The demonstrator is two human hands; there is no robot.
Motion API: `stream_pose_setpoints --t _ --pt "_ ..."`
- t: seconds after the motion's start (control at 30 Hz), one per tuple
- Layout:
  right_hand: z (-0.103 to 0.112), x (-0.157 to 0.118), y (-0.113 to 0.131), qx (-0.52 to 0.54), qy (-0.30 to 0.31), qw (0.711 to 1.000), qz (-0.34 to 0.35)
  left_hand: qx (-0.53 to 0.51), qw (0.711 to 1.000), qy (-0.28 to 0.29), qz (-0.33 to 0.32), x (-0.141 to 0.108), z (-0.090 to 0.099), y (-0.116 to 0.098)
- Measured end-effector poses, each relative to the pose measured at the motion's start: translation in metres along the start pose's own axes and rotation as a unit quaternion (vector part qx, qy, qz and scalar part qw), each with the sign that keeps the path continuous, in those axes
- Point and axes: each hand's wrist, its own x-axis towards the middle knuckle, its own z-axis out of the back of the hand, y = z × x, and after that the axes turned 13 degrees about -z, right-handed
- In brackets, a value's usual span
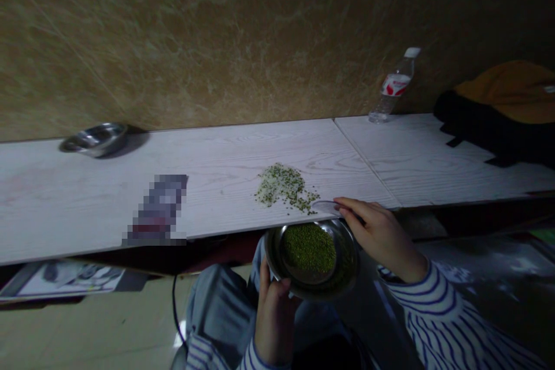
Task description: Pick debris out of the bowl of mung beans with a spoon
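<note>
Working at a white wood-grain table beside a brown marbled wall; clasping a shiny steel bowl of green beans below the table edge with the left hand, pinching a translucent tool beside a green-and-white pile with the right hand.

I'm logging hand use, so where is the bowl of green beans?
In the head view, the bowl is low, slightly right of centre, held by the left hand at the near edge of the table.
</note>
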Motion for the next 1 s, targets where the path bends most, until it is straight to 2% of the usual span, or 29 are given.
stream_pose_setpoints --t 0.13,0.53,0.83,1.0 --pt "-0.002 0.003 0.003 0.003 0.012 1.000 0.002 -0.001 1.000 0.006 -0.003 -0.001 -0.001 0.000" --pt "0.000 0.008 0.011 0.017 0.039 0.999 0.023 0.026 0.999 -0.026 -0.015 0.004 0.002 0.005" --pt "0.001 0.005 0.013 0.032 0.064 0.997 0.024 -0.002 1.000 -0.005 0.002 -0.001 -0.002 -0.005" --pt "0.002 0.002 0.017 0.036 0.067 0.997 0.028 0.008 1.000 -0.029 -0.007 0.000 -0.003 -0.003"
